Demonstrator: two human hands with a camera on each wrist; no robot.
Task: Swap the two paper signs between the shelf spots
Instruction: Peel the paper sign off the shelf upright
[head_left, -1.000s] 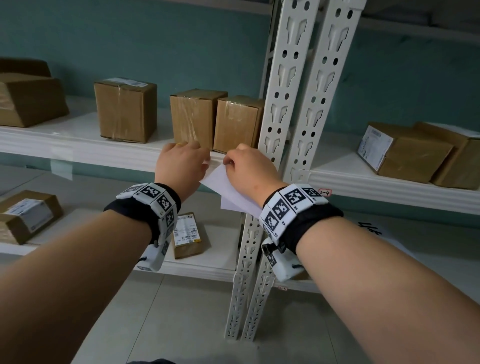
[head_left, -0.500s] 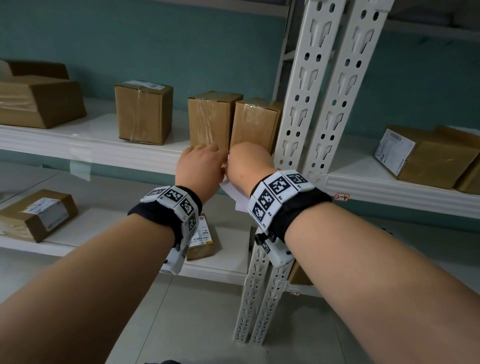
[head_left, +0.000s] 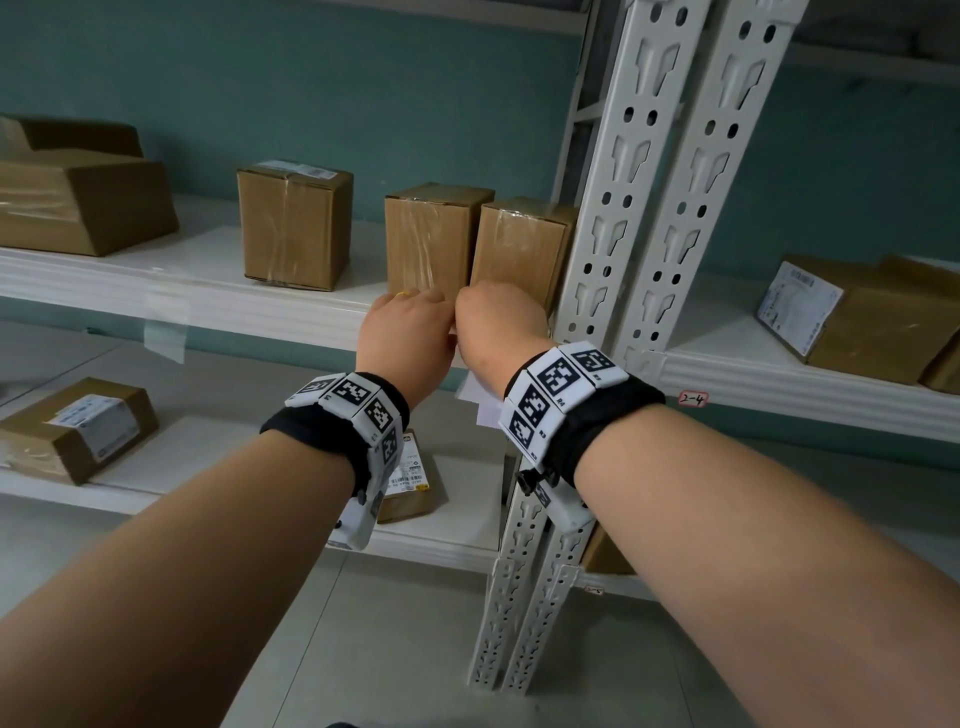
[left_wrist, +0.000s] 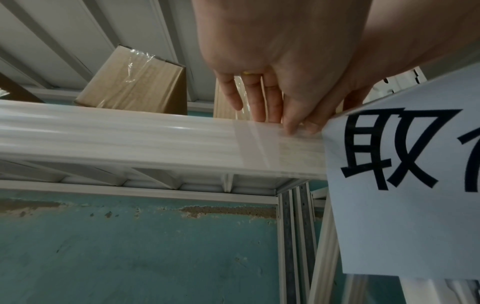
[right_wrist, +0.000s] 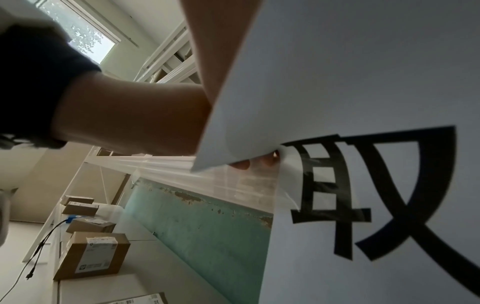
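A white paper sign (left_wrist: 402, 185) with large black characters hangs against the front edge of the middle shelf (head_left: 270, 306). My left hand (head_left: 410, 332) presses its straight fingertips (left_wrist: 291, 123) on a strip of clear tape (left_wrist: 259, 144) at the sign's top left corner. My right hand (head_left: 493, 322) is curled at the sign's top edge, close beside the left. In the head view only a bit of the sign (head_left: 475, 397) shows below the hands. In the right wrist view a second, blank-faced sheet (right_wrist: 311, 82) lies over the printed sign (right_wrist: 389, 205) and hides the right fingers.
Cardboard boxes (head_left: 431, 239) (head_left: 519, 254) stand on the shelf right behind the hands, another box (head_left: 293, 223) further left. White perforated uprights (head_left: 623, 291) rise just right of the hands. A small label "2-4" (head_left: 693, 399) is on the right shelf edge. More boxes lie on the lower shelf (head_left: 72, 431).
Both hands have risen from below the shelf edge up onto it and come together. The sign, held out loose before, now lies against the shelf front.
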